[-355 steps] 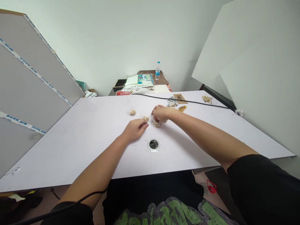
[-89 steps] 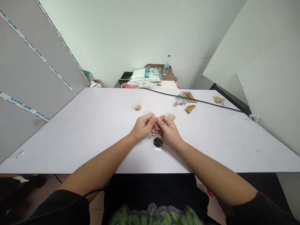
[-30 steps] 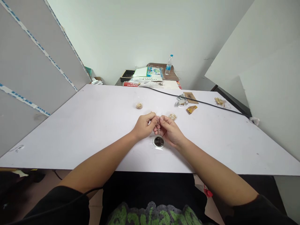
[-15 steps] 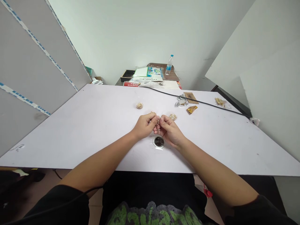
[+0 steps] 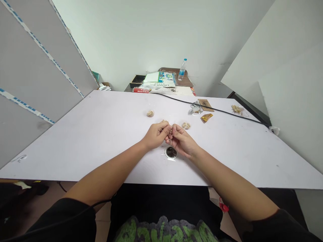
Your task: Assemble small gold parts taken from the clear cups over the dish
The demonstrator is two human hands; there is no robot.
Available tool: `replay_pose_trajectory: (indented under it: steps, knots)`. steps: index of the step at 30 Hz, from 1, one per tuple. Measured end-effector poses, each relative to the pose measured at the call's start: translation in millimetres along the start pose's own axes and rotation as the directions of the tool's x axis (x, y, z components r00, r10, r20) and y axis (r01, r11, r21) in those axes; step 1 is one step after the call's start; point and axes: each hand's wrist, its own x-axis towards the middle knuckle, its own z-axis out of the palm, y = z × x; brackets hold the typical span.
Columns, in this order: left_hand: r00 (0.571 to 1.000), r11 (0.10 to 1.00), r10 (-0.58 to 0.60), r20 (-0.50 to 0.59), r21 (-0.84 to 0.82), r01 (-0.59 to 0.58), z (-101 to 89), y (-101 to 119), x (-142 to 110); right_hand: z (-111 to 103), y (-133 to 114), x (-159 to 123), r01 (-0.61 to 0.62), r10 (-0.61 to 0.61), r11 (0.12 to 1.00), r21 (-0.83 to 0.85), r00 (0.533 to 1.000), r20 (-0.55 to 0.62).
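Observation:
Over the middle of the white table (image 5: 101,144), my left hand (image 5: 156,135) and my right hand (image 5: 183,139) meet with thumbs and fingertips pinched close together. A tiny gold-coloured piece seems to sit between the fingertips, too small to name. Just below my hands lies a round dark disc with a pale rim (image 5: 171,152). A small pile of gold-coloured pieces (image 5: 164,121) shows partly behind my left hand. Beyond my right hand is a clear bag of gold-coloured pieces (image 5: 186,125), and another small bag of them (image 5: 150,113) lies farther back on the left.
A black cable (image 5: 219,111) crosses the table's back right. Near it are a clear plastic bag (image 5: 195,109), a brown card (image 5: 206,105), a gold packet (image 5: 207,117) and more gold-coloured pieces (image 5: 237,109). Behind the table stands a water bottle (image 5: 182,70) on a brown tray (image 5: 188,81).
My hands stay pinched together in nearly the same place, with only slight finger movement. The table things have not visibly moved.

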Motion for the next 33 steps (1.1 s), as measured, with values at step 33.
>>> replay_pose_trajectory:
  steps: [33]
  knots:
    - [1.000,0.998,0.026,0.013,0.052,-0.027,0.2,-3.7,-0.3,-7.0,3.4,3.3,-0.099,0.097,0.989,0.107,0.995,0.017]
